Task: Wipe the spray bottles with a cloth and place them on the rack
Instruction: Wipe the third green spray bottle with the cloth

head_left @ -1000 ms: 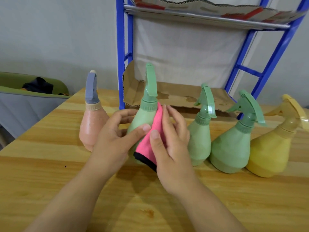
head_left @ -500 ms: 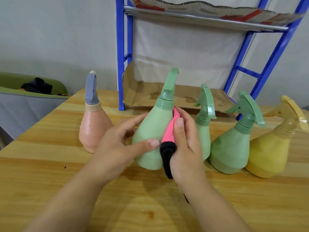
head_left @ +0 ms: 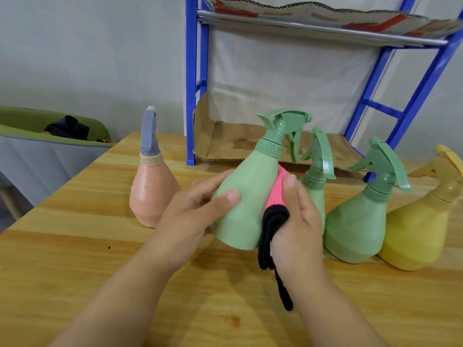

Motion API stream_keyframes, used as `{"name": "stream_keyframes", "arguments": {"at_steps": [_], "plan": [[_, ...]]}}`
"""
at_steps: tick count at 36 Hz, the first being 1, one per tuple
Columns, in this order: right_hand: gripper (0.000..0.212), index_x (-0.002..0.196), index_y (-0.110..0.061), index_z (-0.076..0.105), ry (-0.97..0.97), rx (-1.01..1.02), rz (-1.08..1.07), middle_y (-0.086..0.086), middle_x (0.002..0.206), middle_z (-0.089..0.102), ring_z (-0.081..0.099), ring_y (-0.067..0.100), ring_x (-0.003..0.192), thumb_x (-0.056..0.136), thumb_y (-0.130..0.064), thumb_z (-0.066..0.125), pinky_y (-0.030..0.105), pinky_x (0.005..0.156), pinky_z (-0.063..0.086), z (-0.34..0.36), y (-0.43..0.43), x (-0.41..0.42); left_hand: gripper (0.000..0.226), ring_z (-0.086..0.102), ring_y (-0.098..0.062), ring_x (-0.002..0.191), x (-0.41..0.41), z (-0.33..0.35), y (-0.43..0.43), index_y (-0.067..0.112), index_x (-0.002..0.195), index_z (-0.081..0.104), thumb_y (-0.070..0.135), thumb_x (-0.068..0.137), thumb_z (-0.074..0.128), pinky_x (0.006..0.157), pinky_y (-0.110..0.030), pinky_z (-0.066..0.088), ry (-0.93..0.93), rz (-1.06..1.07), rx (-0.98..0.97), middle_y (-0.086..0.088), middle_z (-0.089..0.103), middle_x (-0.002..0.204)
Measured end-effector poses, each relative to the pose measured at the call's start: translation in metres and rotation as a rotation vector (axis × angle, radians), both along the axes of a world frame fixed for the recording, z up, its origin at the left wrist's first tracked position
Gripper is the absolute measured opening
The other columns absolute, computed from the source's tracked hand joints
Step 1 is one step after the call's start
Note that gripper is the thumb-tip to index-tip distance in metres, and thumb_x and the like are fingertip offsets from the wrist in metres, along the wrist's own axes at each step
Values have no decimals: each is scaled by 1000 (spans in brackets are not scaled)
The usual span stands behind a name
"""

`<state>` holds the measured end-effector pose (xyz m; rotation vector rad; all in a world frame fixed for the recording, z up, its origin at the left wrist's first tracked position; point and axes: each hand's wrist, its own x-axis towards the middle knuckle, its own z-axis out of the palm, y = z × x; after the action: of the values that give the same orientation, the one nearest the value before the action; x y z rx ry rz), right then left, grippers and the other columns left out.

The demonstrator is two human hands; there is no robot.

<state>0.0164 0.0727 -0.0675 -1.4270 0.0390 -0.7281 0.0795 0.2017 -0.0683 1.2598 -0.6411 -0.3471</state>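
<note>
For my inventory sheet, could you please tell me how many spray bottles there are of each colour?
Green spray bottles: 3
Peach spray bottle: 1
Yellow spray bottle: 1
Total: 5

cloth (head_left: 274, 194) right of spray bottle (head_left: 248, 196); rack (head_left: 191, 96) behind, on table (head_left: 75, 259).

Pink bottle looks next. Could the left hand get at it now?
Probably, once freed: the pink bottle stands just beside the left hand, nothing between, but that hand now grips the green bottle.
</note>
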Motion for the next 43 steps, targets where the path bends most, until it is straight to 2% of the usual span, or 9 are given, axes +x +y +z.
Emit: {"name": "stream_keyframes", "arguments": {"at_steps": [4,9,14,21,25,28,33,40,43], "plan": [[35,115,-34,61,0,-27,-53,-10,112,70,63,8,109,95,-48,36,39,96,49,1,5,0,82,59,-16,117,0,0,0,24,132,54,35,55,81,90,-36,52,-75,29,51,2,60,129],[52,133,-24,53,-2,-100,-107,-5,126,62,56,9,120,94,-55,36,43,104,43,-3,6,1,54,69,-15,83,-1,0,-3,22,106,64,29,54,80,59,-24,53,98,51,-42,0,70,102],[63,142,-22,39,-44,-258,-146,-16,139,45,39,-5,130,87,-51,39,22,110,33,-4,5,0,32,68,-15,77,-2,4,-1,22,97,70,26,66,74,55,-27,54,139,-16,-70,-4,72,92],[50,128,-17,58,5,178,116,4,123,66,60,19,117,85,-43,59,47,104,44,8,-4,-4,31,70,-20,89,-3,4,3,17,102,74,27,76,58,61,-29,56,193,-81,-89,-9,72,102],[40,118,-22,61,-59,122,28,-7,108,72,65,11,106,83,-36,48,30,92,52,9,-1,-4,31,66,-17,103,-2,1,-5,27,110,71,38,82,70,69,-32,58,81,52,-2,-6,65,119],[26,115,-32,59,-76,-9,-76,-19,103,71,63,0,103,92,-39,47,18,85,50,5,1,-1,36,69,-6,87,-3,1,-6,26,108,66,34,73,67,68,-27,59,11,103,-39,8,74,98],[45,129,-42,46,-52,-154,-142,-11,131,57,50,12,127,87,-55,41,43,106,39,0,5,0,76,65,-23,106,-1,-2,-2,29,119,63,56,51,84,82,-34,56,-183,110,12,6,69,117],[34,97,-35,75,44,221,147,-4,106,73,65,17,109,71,-55,67,49,102,45,12,-4,-8,59,66,-27,104,1,0,4,25,114,68,56,65,76,80,-41,55,-75,-44,-38,-8,70,114],[33,96,-28,75,19,217,129,-4,101,74,68,15,102,76,-46,56,47,98,49,14,-4,-9,45,69,-16,94,0,1,2,29,106,70,52,68,75,71,-29,57,-71,-22,-41,0,73,105]]}}
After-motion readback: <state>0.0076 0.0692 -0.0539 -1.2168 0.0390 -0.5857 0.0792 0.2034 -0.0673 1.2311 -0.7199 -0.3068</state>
